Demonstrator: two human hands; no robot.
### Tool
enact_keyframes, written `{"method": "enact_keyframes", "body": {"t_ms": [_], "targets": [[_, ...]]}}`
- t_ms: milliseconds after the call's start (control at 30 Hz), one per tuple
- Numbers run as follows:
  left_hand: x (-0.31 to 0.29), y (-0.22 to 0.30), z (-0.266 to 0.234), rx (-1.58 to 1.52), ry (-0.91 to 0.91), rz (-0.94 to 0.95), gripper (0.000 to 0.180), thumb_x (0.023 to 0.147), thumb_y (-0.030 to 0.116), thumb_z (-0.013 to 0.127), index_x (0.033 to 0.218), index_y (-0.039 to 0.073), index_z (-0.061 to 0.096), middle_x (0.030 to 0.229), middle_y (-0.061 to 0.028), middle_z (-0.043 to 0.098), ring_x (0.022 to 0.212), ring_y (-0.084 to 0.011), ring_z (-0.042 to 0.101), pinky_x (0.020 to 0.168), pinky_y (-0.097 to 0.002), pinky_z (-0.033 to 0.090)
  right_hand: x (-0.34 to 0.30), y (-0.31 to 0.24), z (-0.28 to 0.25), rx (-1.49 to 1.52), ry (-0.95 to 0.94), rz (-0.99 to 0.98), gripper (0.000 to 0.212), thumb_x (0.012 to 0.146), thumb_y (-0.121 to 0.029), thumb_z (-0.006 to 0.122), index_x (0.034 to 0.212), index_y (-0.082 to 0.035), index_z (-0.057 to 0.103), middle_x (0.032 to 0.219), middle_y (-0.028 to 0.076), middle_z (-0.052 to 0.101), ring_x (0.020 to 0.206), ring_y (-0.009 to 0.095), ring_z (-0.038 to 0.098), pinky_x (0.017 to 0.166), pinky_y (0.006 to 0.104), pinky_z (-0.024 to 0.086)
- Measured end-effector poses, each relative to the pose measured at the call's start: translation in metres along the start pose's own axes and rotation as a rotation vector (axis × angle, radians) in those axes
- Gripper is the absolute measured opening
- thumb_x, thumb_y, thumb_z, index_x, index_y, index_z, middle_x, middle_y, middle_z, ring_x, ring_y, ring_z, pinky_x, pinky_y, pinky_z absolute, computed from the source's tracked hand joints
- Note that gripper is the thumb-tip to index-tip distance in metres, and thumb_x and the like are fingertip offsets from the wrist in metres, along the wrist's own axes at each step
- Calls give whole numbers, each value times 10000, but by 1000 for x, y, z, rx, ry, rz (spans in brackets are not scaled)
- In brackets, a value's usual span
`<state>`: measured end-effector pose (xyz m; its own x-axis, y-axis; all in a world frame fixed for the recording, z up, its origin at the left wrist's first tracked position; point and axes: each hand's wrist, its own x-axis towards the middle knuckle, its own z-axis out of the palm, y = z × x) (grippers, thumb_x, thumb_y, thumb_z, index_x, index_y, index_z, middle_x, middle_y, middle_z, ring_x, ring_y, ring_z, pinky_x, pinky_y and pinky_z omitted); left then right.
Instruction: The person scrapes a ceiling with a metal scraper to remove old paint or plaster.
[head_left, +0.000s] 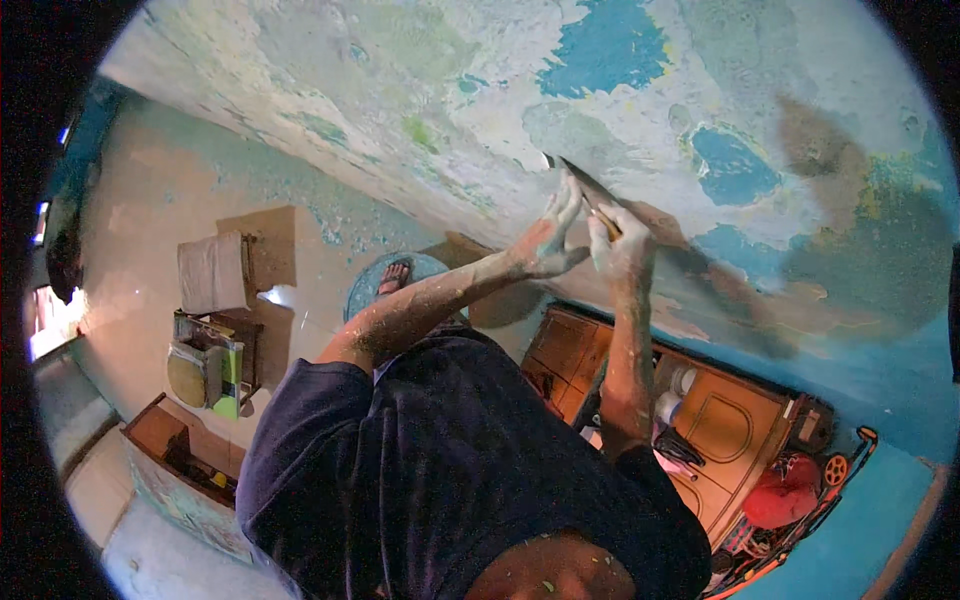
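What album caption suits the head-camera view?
Dusty work: the right hand grips a scraper-like tool at a patchy, peeling wall, the left hand close by.

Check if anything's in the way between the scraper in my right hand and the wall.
Nothing visible is. The scraper, gripped in your right hand, is right up at the patchy wall. Your left hand is close beside it; I can't tell whether they touch.

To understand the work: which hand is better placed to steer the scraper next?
Probably the right hand: its fingers are closed around the scraper's handle; the left hand has outstretched fingers.
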<state>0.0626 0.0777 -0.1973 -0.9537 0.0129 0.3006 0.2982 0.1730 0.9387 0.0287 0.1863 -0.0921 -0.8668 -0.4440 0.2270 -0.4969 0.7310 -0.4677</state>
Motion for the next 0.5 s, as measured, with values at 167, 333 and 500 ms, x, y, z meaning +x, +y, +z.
{"method": "enact_keyframes", "body": {"t_ms": [167, 333, 500], "targets": [[5, -17, 4, 118, 100, 22, 977, 721, 133, 611, 1345, -95, -105, 1363, -407, 42, 1227, -452, 314, 987, -433, 321, 12, 6, 23, -25, -15, 60, 195, 750, -146, 618, 880, -1, 635, 812, 190, 640, 748, 300, 637, 682, 356, 488], [-11, -6, -27, -187, -44, -350, 923, 748, 115, 580, 1352, -84, -89, 1344, -399, 142, 1138, -443, 437, 875, -444, 417, 6, -5, 46, 79, -61, 110, 152, 746, -139, 611, 823, -8, 630, 782, 188, 631, 722, 336, 620, 670, 376, 475], [-14, 3, 2, 120, 124, 102, 898, 754, 98, 566, 1351, -87, -79, 1320, -401, 196, 1143, -453, 421, 874, -449, 408, -11, -6, 14, 7, -10, 82, 175, 768, -153, 610, 858, -3, 618, 755, 168, 633, 707, 266, 639, 629, 344, 480]]}}
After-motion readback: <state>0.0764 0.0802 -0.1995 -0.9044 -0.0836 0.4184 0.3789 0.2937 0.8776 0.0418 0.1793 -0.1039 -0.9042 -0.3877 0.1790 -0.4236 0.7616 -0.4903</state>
